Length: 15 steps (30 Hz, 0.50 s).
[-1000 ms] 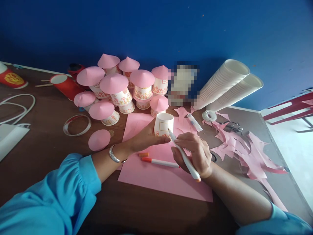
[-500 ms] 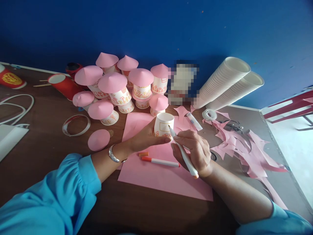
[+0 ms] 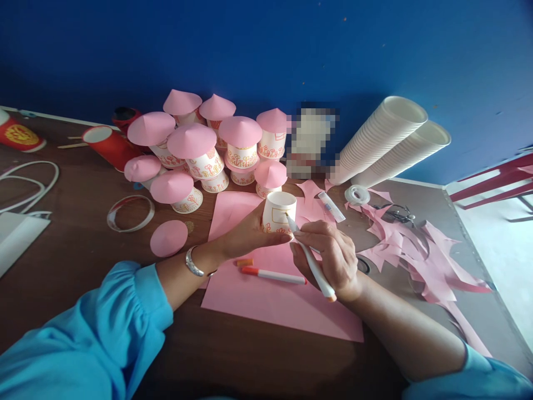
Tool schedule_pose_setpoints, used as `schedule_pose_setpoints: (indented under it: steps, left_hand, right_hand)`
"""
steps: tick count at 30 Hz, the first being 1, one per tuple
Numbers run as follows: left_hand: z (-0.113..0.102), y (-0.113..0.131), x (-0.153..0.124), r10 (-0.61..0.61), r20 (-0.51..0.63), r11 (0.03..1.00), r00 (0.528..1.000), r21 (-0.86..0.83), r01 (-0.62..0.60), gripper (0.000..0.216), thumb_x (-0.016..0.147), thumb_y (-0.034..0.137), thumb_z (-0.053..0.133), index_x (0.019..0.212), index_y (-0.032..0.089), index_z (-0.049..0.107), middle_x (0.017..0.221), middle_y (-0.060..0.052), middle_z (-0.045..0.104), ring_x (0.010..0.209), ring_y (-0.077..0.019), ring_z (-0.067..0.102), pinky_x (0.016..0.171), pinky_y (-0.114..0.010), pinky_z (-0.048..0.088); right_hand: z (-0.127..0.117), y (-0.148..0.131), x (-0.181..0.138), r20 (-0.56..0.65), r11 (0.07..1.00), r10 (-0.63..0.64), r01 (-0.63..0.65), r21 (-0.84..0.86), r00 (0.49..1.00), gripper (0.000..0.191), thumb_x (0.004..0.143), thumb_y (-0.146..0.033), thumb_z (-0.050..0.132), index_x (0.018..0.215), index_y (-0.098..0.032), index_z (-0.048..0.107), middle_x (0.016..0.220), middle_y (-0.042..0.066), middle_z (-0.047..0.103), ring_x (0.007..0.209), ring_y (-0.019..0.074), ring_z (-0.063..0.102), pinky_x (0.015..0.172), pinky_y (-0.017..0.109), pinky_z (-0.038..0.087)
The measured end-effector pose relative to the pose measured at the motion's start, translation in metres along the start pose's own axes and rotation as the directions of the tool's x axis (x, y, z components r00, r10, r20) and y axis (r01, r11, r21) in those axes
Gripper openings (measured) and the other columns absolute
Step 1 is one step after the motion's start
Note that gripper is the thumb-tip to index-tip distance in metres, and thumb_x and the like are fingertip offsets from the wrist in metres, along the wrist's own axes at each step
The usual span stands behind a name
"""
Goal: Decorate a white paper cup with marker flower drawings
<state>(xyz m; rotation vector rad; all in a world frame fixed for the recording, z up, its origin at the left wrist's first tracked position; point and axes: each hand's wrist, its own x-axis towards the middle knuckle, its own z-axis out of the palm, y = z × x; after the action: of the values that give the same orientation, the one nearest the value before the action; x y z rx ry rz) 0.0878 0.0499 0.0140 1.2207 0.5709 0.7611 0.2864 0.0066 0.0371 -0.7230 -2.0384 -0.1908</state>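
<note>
A white paper cup (image 3: 275, 211), with a drawn rectangle and red flowers on its side, is gripped at its left by my left hand (image 3: 254, 229). My right hand (image 3: 328, 250) is closed on a white marker (image 3: 311, 261), whose tip meets the cup within the rectangle. Below the cup, a red-capped marker (image 3: 275, 275) and a loose orange cap (image 3: 244, 262) lie on pink paper sheets (image 3: 266, 311). My left fingers behind the cup are hidden.
Several decorated cups with pink cone roofs (image 3: 191, 140) stand behind on the left. Two stacks of white cups (image 3: 375, 144) lean at the back right. Clear tape (image 3: 357, 194), a glue stick (image 3: 332, 207) and pink scraps (image 3: 433, 261) lie on the right, a tape ring (image 3: 130, 214) on the left.
The marker tip has shifted slightly left and down on the cup, my right hand moving with it. My left hand and the cup stay put.
</note>
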Motion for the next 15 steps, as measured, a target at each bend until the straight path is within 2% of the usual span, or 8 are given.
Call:
schedule_pose_setpoints:
  steps: [8,15]
  left_hand:
    - [0.0002,0.0026,-0.0012,-0.021,-0.034,1.000,0.999,0.018,0.022,0.049,0.079,0.039,0.093,0.109,0.022,0.057,0.095,0.001,0.058,0.087,-0.0140,0.053,0.075,-0.026,0.046]
    - [-0.0003,0.0012,-0.0011,-0.019,-0.035,1.000,0.999,0.020,0.020,0.053,0.077,0.046,0.093,0.107,0.022,0.056,0.095,0.000,0.058,0.086,-0.0157,0.053,0.076,-0.028,0.046]
  right_hand:
    - [-0.0010,-0.0027,0.0014,0.015,1.000,-0.012,0.012,-0.005,1.000,0.014,0.096,-0.010,0.064,0.107,-0.016,0.061,0.084,0.007,0.072,0.068,0.0169,0.069,0.058,0.028,0.056]
    - [-0.0027,-0.0049,0.0022,0.035,1.000,-0.010,0.009,0.009,0.999,0.015,0.093,-0.008,0.065,0.105,-0.017,0.061,0.080,0.005,0.071,0.067,0.0175,0.069,0.059,0.028,0.056]
